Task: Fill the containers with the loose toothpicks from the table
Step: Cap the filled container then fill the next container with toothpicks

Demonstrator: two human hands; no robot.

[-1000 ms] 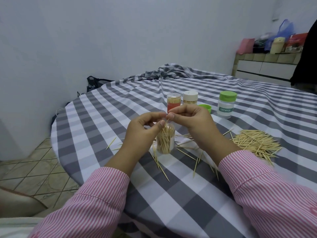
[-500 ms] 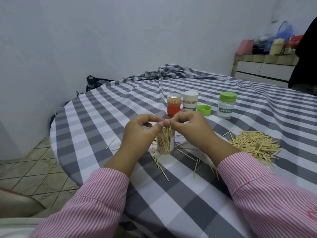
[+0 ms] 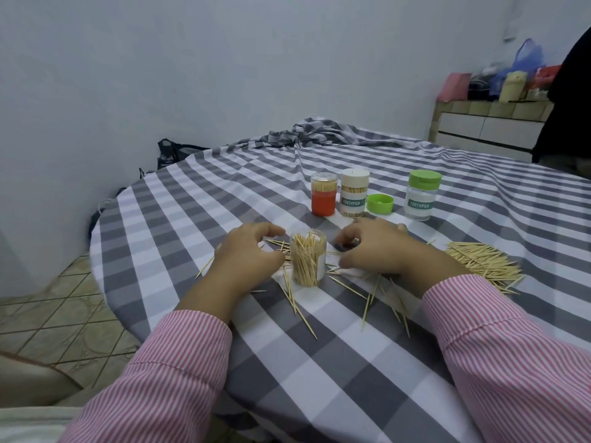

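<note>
Wooden toothpicks (image 3: 483, 262) are scattered around an open jar (image 3: 307, 258); nothing is held by the loosely curled left hand (image 3: 248, 255) and right hand (image 3: 372, 247), lowered beside it.

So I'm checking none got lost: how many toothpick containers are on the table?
4. An open clear one stands between the hands; behind it, in a row, an orange-bottomed one, a white-capped one and a green-capped one. None looks hidden.
</note>
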